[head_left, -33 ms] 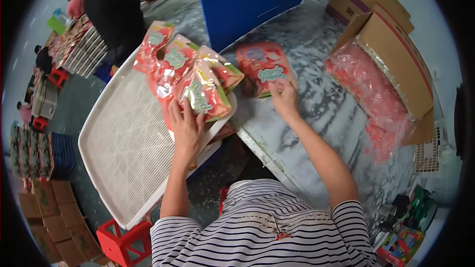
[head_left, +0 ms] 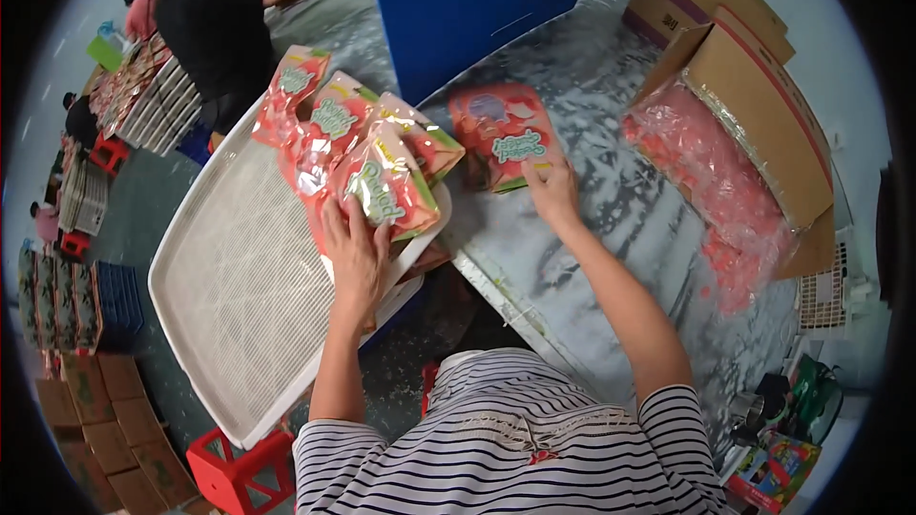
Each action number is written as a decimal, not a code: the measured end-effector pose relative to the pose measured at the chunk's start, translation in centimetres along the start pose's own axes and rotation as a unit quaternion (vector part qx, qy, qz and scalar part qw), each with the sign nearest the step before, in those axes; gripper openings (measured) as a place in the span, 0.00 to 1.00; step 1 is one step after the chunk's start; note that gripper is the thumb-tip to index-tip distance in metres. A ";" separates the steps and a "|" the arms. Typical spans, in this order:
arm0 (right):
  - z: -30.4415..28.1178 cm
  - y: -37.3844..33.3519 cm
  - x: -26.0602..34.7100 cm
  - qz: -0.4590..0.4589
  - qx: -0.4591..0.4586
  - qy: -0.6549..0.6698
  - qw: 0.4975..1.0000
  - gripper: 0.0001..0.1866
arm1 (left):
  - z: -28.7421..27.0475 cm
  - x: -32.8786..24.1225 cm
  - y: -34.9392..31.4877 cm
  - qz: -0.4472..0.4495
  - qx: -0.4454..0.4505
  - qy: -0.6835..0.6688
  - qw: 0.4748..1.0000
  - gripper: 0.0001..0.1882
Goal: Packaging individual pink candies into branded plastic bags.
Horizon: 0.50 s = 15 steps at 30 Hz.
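A red snack pouch [head_left: 510,119] with a pale label lies flat on the grey-streaked table. My right hand [head_left: 553,195] is at its near right corner, thumb and fingers bent and closed on the edge. Several similar shiny pouches [head_left: 391,172] are heaped at the far right end of a white ribbed tray [head_left: 239,277]. On the nearest one of them rests my left hand [head_left: 355,253], its fingers stretched and spread over the front. The palm side of both hands is hidden.
A tall blue panel [head_left: 477,14] stands behind the pouches. To the right, an opened cardboard box [head_left: 763,114] spills clear-wrapped pink packets [head_left: 706,172]. A red stool [head_left: 239,467] is below the tray. A person in black [head_left: 215,38] works at far left; stacked cartons [head_left: 124,420] stand lower left.
The view has shifted slightly. My right hand's fingers have moved a little rightward against the pouch's corner. My left hand stays on the heaped pouches.
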State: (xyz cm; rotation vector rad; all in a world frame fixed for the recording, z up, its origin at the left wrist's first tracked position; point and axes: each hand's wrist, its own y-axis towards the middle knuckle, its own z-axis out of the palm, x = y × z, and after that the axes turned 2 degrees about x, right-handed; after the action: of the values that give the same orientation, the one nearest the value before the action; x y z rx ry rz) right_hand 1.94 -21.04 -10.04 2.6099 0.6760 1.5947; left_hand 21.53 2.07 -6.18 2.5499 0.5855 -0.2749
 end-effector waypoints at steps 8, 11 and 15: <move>-1.4 2.3 -2.8 0.071 -0.006 -0.359 0.931 0.39 | 0.0 -0.9 -1.0 -0.048 0.008 0.006 0.999 0.33; -2.0 3.4 -3.8 0.065 -0.021 -0.289 0.955 0.37 | -0.2 -1.0 -0.8 -0.059 0.025 0.000 0.998 0.32; -3.8 3.8 -6.3 0.214 0.016 0.219 0.952 0.16 | -0.1 -1.2 -0.4 -0.076 0.031 -0.019 0.996 0.33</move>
State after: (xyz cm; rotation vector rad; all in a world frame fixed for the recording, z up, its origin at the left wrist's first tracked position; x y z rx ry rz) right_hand -2.40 -27.58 -12.62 2.5626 0.1262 2.3404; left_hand 20.28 1.98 -5.90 2.5574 0.7699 -0.4008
